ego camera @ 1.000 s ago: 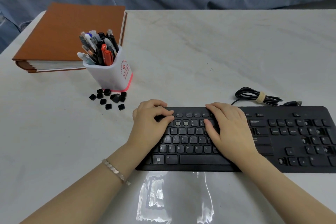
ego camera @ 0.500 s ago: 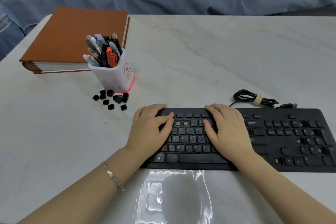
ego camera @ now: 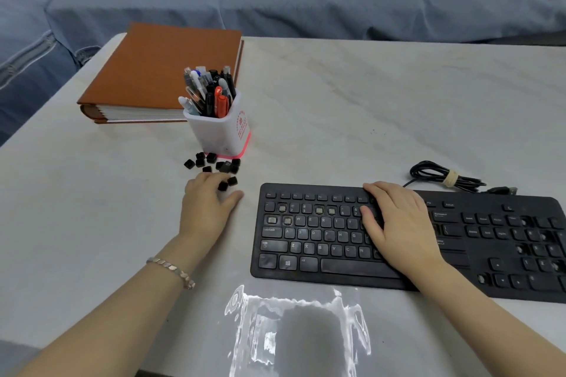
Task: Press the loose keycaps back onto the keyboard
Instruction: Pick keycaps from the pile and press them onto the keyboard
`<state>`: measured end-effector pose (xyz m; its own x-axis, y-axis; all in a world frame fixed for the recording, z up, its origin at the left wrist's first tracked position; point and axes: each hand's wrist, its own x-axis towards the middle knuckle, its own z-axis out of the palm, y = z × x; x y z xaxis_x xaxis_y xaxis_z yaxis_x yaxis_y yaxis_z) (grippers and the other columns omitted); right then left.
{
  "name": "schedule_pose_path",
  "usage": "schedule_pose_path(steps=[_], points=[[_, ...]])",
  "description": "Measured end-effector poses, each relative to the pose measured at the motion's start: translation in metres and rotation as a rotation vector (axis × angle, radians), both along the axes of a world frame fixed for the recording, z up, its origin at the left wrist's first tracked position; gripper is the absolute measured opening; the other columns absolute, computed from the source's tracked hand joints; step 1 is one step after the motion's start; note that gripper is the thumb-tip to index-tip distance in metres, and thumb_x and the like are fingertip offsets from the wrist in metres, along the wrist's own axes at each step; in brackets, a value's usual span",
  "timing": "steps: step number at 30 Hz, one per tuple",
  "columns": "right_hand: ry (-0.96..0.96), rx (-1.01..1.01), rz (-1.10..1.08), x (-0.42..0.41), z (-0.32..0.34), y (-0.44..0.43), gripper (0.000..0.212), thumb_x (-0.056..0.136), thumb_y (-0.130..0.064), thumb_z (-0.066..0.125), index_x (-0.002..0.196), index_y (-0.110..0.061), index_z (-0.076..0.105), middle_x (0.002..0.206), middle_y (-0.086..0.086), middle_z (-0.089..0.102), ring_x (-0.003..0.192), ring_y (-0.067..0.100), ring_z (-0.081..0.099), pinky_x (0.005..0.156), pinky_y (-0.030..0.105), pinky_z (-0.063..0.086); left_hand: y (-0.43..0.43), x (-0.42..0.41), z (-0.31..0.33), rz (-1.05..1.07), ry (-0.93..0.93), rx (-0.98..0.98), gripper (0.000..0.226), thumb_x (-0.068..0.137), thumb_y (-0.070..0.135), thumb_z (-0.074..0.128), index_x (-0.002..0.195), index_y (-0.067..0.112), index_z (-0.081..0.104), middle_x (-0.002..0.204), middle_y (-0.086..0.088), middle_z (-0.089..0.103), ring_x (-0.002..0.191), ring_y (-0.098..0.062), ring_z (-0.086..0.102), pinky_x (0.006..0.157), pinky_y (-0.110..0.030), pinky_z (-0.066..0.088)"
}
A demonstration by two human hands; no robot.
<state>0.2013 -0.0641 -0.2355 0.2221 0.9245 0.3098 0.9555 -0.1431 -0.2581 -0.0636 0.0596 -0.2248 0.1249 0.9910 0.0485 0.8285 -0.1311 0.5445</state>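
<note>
Keycaps (ego camera: 226,166), loose, black: small pile on counter (ego camera: 367,101) by pen cup (ego camera: 220,135), left of keyboard (ego camera: 306,190). Light, hard, slick plastic; likely to skitter, so I'd pinch one by opposite side walls, stem down. Left grip (ego camera: 206,208) curls over nearest caps, thumb apart; whether it pinches one I cannot tell. Right grip (ego camera: 398,229) lies flat, uncurled, on keyboard. Several sockets (ego camera: 319,210) bare.
</note>
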Motion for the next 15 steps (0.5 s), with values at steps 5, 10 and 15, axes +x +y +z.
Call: schedule_pose_path(steps=[5,10,15], points=[[0.008,-0.001,0.002,0.001,0.0,0.0,0.045,0.085,-0.038,0.038,0.112,-0.011,0.061,0.108,0.007,0.062,0.101,0.027,0.055,0.095,0.032,0.028,-0.002,0.017,0.001,-0.078,-0.091,-0.023,0.03,0.082,0.019,0.068,0.11,0.009,0.062,0.099,0.003,0.049,0.091,-0.017,0.051,0.081,-0.025,0.038],[0.019,0.007,0.004,0.001,-0.001,0.001,0.045,0.084,-0.038,0.038,0.113,-0.011,0.061,0.108,0.006,0.062,0.101,0.025,0.052,0.095,0.032,0.028,0.009,0.021,0.008,-0.065,-0.04,-0.073,0.017,0.084,0.018,0.065,0.096,0.007,0.06,0.096,-0.002,0.05,0.083,-0.02,0.051,0.073,-0.026,0.034],[0.019,0.013,0.005,0.001,-0.002,0.0,0.045,0.085,-0.038,0.038,0.113,-0.011,0.061,0.108,0.006,0.062,0.101,0.023,0.05,0.095,0.031,0.028,0.007,0.021,0.012,-0.126,0.09,-0.048,0.009,0.09,0.01,0.053,0.096,0.005,0.058,0.098,-0.008,0.055,0.088,-0.026,0.053,0.074,-0.029,0.038]])
